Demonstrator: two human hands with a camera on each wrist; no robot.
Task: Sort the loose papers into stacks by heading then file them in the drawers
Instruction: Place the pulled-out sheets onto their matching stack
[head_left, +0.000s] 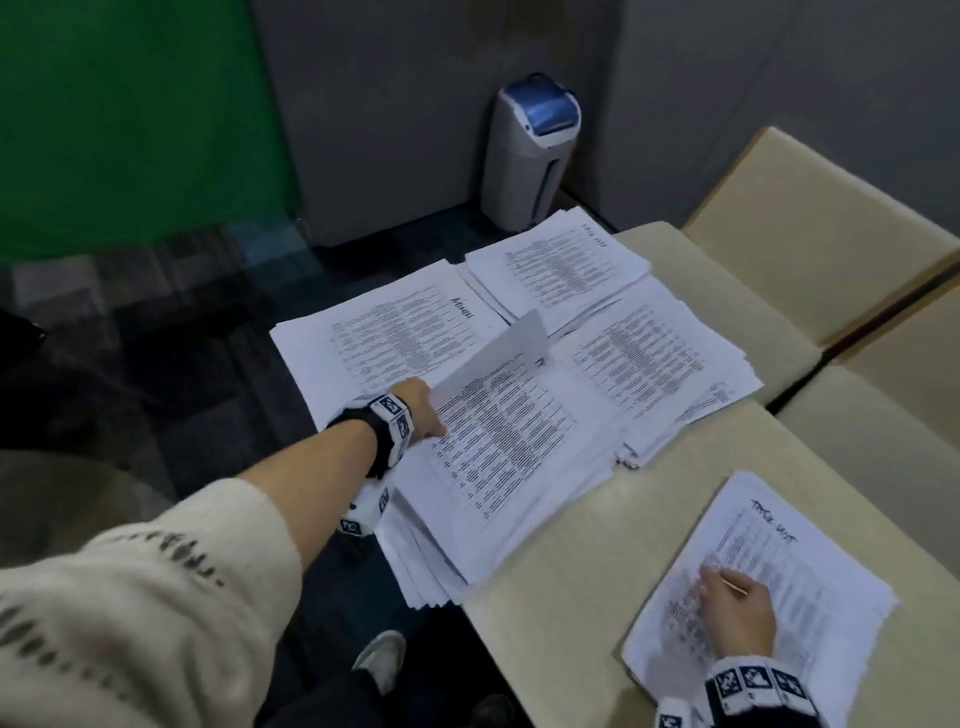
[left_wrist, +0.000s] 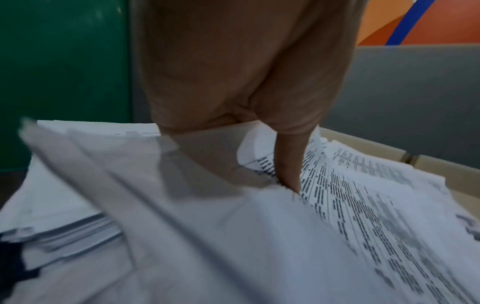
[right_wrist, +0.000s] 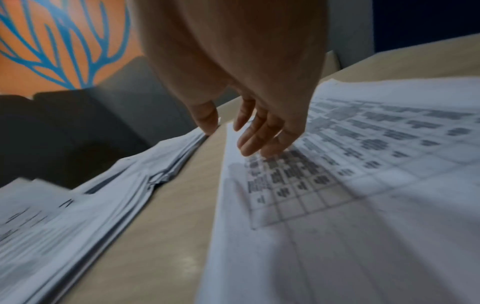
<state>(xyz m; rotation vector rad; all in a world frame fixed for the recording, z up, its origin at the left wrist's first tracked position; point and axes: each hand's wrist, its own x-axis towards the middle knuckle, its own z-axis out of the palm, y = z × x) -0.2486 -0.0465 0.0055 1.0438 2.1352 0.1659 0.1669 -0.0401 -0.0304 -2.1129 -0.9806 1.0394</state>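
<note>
Grey walls, green panel, beige tables.

Grey bin with blue lid stands upper centre; green wall panel upper left; beige table lower right.

- left arm: cream knit sleeve with dark dashed flecks, pushed up past the forearm
- left wrist: black strap carrying white blocks with black square fiducial markers
- right wrist: same white marker blocks on a black band
- light-coloured shoe, dark trousers below
</note>
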